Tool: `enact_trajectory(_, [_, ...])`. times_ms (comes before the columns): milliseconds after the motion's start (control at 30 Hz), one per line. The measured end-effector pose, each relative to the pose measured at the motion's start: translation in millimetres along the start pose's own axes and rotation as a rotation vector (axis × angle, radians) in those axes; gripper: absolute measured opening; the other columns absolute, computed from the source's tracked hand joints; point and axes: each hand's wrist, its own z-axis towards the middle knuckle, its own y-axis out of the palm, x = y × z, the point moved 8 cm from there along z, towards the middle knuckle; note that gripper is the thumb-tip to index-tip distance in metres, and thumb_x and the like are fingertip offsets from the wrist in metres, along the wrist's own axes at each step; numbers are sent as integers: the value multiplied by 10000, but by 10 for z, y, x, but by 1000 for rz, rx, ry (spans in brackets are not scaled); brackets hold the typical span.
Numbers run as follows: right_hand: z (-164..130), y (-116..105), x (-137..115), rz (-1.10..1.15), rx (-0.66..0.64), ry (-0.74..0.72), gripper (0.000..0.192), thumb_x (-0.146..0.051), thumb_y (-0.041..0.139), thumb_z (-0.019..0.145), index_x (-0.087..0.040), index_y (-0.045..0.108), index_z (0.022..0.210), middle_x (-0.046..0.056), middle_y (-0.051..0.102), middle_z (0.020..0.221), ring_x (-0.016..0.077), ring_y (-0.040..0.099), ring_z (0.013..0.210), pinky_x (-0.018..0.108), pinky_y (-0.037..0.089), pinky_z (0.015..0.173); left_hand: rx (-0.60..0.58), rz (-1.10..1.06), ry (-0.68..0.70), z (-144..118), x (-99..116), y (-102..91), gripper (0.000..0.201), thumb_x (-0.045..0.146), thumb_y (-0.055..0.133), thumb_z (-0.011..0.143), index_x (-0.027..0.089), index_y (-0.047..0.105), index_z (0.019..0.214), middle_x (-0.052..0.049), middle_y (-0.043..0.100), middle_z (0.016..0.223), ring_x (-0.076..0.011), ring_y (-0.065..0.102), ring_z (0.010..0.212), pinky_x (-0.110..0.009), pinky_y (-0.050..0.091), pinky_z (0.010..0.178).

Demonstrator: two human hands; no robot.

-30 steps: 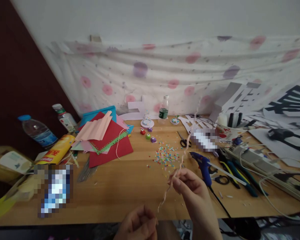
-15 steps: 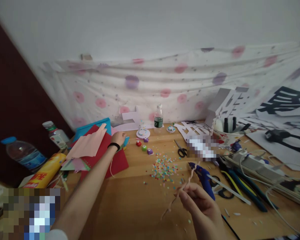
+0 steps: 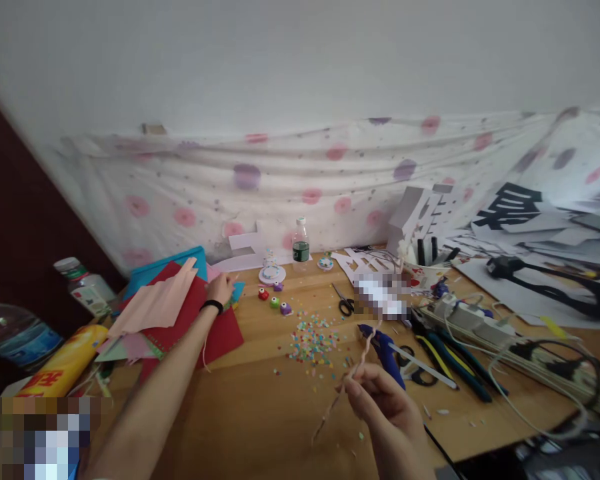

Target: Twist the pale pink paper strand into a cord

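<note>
My right hand (image 3: 383,410) is at the lower middle, thumb and fingertips pinched on a thin twisted pale pink paper strip (image 3: 364,353). The strip slants up past the blue glue gun (image 3: 389,360) and trails down to the left. Reaching far to the left, my left hand (image 3: 221,290) is over the red paper (image 3: 224,327), its fingers bent together beside small blue paper (image 3: 238,292). What it grips, if anything, I cannot make out. A pale thread (image 3: 205,353) hangs below that wrist. Pleated pink paper (image 3: 155,303) lies on the red paper.
Colourful confetti (image 3: 314,339) is scattered mid-table near several small eyed figures (image 3: 275,303). Scissors (image 3: 346,305), pliers (image 3: 460,363) and a power strip (image 3: 520,360) lie to the right. A small bottle (image 3: 301,248) stands at the back; a yellow tube (image 3: 63,360) lies left.
The view has swung a little to the right, so the table things sit further left. My right hand keeps its pinch on the twisted strip, and my left hand stays over the red paper.
</note>
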Motion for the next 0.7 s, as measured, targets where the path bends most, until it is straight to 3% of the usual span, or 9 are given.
enact_trajectory(67, [-42,0,-38,44,29,-15,203,-408,790,732,-223,709,755,8,658,654,132,549,578,213,434,544,0,-74,23,-132,215,-231,286,336,608,912,154,618,1131,-72,669,1109,-198,662,937,-411,564,819])
enact_trajectory(167, [-109,9,-88,82,67,-31,198,-385,790,735,-211,701,770,-4,656,646,109,505,547,215,397,534,8,-222,77,-520,542,-754,351,333,583,920,90,604,1172,-44,724,943,-159,674,857,-334,535,831])
enact_trajectory(267, [-177,57,-120,103,74,-30,187,-358,786,734,-201,688,764,-12,645,638,99,467,530,221,358,521,-32,-328,118,-1136,736,-1236,364,419,632,855,154,677,1099,27,737,957,-140,649,892,-260,503,839])
enact_trajectory(333, [-224,122,-127,137,49,-6,183,-350,781,727,-201,682,761,-23,632,613,91,436,506,221,329,503,61,-365,134,-1623,750,-1467,302,424,718,760,183,734,943,36,724,802,-122,618,736,-200,489,662])
enact_trajectory(400, [-274,195,-137,168,15,15,182,-348,774,718,-201,675,756,-23,636,602,87,414,489,221,307,489,40,-323,241,-2118,804,-1417,226,453,730,731,237,757,788,19,695,687,-133,583,630,-197,475,571])
enact_trajectory(467, [-324,249,-159,186,-6,19,180,-345,765,716,-198,669,759,-16,651,613,87,406,485,224,298,481,-11,-380,272,-2549,788,-1203,139,403,730,747,268,760,746,3,704,741,-144,602,634,-203,498,575])
enact_trajectory(600, [-413,269,-205,179,-6,4,164,-322,751,729,-189,664,769,-9,664,632,79,407,482,220,296,472,-69,-420,122,-3126,605,-824,86,360,741,759,285,779,774,-17,747,868,-189,674,793,-210,543,668])
enact_trajectory(700, [-481,219,-294,97,30,-81,151,-309,746,742,-187,663,777,-10,672,642,87,462,495,218,340,478,20,-228,174,-3317,495,-941,134,405,695,803,306,762,864,-1,757,932,-199,688,857,-244,555,738])
